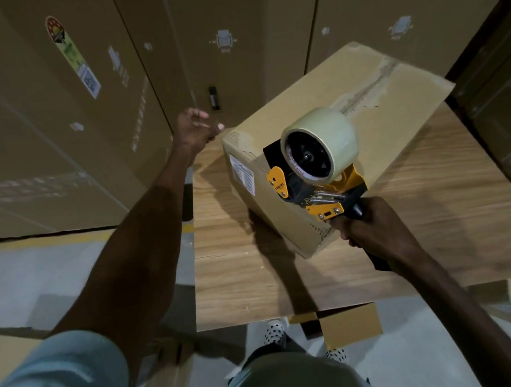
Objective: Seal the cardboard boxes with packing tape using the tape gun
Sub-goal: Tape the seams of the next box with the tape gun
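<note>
A closed cardboard box (316, 98) lies at an angle on a wooden table (441, 230); torn old tape marks run along its top seam. My right hand (378, 231) grips the black handle of a yellow and black tape gun (316, 183). The gun carries a roll of clear tape (327, 135) and is held over the box's near edge. My left hand (195, 128) reaches out beside the box's far left corner with fingers loosely curled, holding nothing I can see. A white label (244, 175) is stuck on the box's left side.
Tall cardboard cartons (51, 120) stand close behind the table like a wall. A dark shelf (505, 88) is at the right. Flat cardboard pieces (350, 325) lie on the grey floor under the table's front edge, by my feet.
</note>
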Demonstrator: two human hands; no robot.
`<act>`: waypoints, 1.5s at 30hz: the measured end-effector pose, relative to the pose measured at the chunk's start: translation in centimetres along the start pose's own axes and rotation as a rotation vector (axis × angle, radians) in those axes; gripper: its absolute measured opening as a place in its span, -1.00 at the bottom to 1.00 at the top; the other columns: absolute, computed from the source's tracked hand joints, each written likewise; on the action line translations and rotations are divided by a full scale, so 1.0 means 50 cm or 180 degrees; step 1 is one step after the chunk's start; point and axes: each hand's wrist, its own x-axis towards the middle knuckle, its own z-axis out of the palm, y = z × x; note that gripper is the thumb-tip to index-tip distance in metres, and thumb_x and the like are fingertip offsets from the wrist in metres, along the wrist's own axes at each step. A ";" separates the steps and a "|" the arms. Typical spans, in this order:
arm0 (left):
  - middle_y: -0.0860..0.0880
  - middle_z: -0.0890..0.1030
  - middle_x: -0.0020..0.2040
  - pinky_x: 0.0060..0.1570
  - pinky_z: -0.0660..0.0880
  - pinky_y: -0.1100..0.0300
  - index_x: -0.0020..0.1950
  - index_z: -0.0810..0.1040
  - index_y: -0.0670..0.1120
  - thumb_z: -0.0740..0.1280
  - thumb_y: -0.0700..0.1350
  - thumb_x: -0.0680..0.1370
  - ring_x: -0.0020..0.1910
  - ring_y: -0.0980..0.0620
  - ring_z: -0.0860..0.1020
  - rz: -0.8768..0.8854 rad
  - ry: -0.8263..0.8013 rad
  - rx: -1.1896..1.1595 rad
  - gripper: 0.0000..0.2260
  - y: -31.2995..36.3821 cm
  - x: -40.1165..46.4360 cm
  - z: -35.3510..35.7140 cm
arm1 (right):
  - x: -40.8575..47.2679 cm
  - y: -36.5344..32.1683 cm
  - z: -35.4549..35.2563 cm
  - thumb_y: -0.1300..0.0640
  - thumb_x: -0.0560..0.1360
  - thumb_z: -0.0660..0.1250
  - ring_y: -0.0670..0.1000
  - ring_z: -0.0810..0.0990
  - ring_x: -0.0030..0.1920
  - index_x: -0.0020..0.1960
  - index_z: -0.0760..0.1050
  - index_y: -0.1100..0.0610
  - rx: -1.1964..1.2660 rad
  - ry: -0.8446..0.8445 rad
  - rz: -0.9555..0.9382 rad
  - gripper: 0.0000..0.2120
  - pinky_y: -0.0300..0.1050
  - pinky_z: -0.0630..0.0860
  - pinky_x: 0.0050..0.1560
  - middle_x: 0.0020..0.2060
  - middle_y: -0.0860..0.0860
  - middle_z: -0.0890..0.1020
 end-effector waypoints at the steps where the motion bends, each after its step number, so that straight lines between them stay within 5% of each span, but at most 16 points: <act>1: -0.06 0.58 -0.23 -0.39 0.49 0.30 -0.06 0.41 -0.05 0.55 -0.26 0.45 -0.34 0.09 0.53 0.0013 -0.0011 0.0006 -0.67 -0.003 -0.001 0.001 | -0.001 0.001 0.001 0.11 0.52 0.42 -0.05 0.58 -0.41 -0.15 0.64 0.10 -0.0037 0.0013 -0.0015 -0.91 -0.05 0.52 -0.30 -0.40 0.04 0.65; 8: -0.05 0.58 -0.23 -0.30 0.47 0.20 0.07 0.45 -0.13 0.53 -0.21 0.48 -0.30 0.08 0.56 0.0129 0.0039 0.0025 -0.69 -0.032 -0.007 0.022 | -0.004 0.002 0.006 0.12 0.54 0.40 0.03 0.60 -0.40 -0.16 0.60 0.13 -0.0006 -0.0087 0.0086 -0.88 0.00 0.53 -0.29 -0.40 0.05 0.64; 13: -0.17 0.56 0.32 0.10 0.42 0.16 0.42 0.45 -0.17 0.50 0.03 0.52 0.30 -0.11 0.52 0.0182 0.0378 0.0965 -0.45 -0.028 -0.025 0.017 | -0.007 -0.010 -0.007 0.13 0.60 0.36 0.09 0.69 -0.29 -0.03 0.61 0.21 0.0129 -0.0375 0.0121 -0.86 -0.09 0.57 -0.27 -0.29 0.06 0.71; 19: -0.10 0.65 0.21 0.15 0.55 -0.08 0.30 0.60 0.03 0.14 0.28 0.57 0.19 -0.12 0.59 0.0629 0.0162 0.1478 -0.50 -0.053 -0.071 0.029 | -0.007 -0.012 -0.020 0.13 0.63 0.32 0.07 0.62 -0.33 0.11 0.57 0.30 0.0228 -0.0656 0.0076 -0.78 -0.05 0.56 -0.25 -0.31 0.17 0.69; 23: -0.09 0.62 0.07 0.03 0.45 0.08 0.25 0.55 -0.06 0.05 0.16 0.68 0.02 -0.09 0.56 0.0789 -0.0213 0.1899 -0.58 -0.046 -0.113 0.056 | -0.002 -0.013 -0.030 0.15 0.62 0.33 0.05 0.60 -0.36 0.12 0.56 0.28 0.0246 -0.0756 0.0088 -0.80 -0.07 0.54 -0.28 -0.34 0.15 0.67; 25: -0.16 0.62 0.19 0.15 0.49 -0.07 0.30 0.53 -0.06 0.04 0.14 0.68 0.13 -0.18 0.57 0.0777 -0.0184 0.1973 -0.58 -0.040 -0.114 0.060 | -0.002 -0.011 -0.031 0.15 0.62 0.34 0.04 0.58 -0.38 0.07 0.57 0.31 0.0304 -0.0698 0.0100 -0.80 -0.10 0.53 -0.33 -0.37 0.14 0.65; 28: -0.15 0.53 0.38 0.38 0.26 -0.35 0.36 0.52 0.01 0.04 0.09 0.71 0.35 -0.22 0.48 0.0742 -0.0195 0.2439 -0.63 -0.031 -0.121 0.060 | -0.014 0.002 -0.035 0.15 0.61 0.34 0.06 0.55 -0.39 0.02 0.56 0.34 0.0439 -0.0589 0.0078 -0.78 -0.12 0.50 -0.37 -0.39 0.14 0.61; 31: -0.09 0.39 0.52 0.43 -0.06 -0.49 0.44 0.46 0.07 0.01 0.10 0.72 0.58 -0.18 0.16 0.0622 -0.0240 0.2663 -0.62 -0.025 -0.122 0.064 | -0.035 0.024 -0.042 0.17 0.61 0.34 0.09 0.53 -0.37 -0.02 0.55 0.30 0.0509 -0.0555 0.0082 -0.83 -0.07 0.48 -0.35 -0.39 0.14 0.59; 35: 0.04 0.19 0.63 0.40 -0.23 -0.52 0.55 0.31 0.07 -0.03 0.12 0.73 0.63 -0.14 -0.09 0.0534 -0.0391 0.3131 -0.58 -0.016 -0.124 0.065 | -0.048 0.035 -0.039 0.20 0.61 0.34 0.04 0.50 -0.42 -0.11 0.54 0.23 0.0450 -0.0535 0.0030 -0.86 -0.11 0.44 -0.39 -0.42 0.12 0.56; 40: -0.02 0.14 0.64 0.48 -0.13 -0.41 0.63 0.14 -0.06 -0.08 0.06 0.74 0.63 -0.11 -0.03 0.1118 -0.0495 0.3591 -0.53 0.010 -0.169 0.090 | -0.051 0.035 -0.037 0.22 0.60 0.34 -0.01 0.47 -0.47 -0.20 0.53 0.18 0.0443 -0.0555 -0.0059 -0.81 -0.15 0.43 -0.44 -0.46 0.09 0.54; 45: 0.00 -0.02 0.66 0.51 -0.21 -0.25 0.66 -0.01 -0.07 -0.15 0.11 0.73 0.64 0.00 -0.09 0.1295 -0.0828 0.3136 -0.47 -0.019 -0.200 0.120 | -0.055 0.039 -0.027 0.24 0.61 0.32 -0.03 0.44 -0.49 -0.23 0.50 0.19 0.0583 -0.0469 0.0029 -0.78 -0.14 0.40 -0.44 -0.45 0.11 0.50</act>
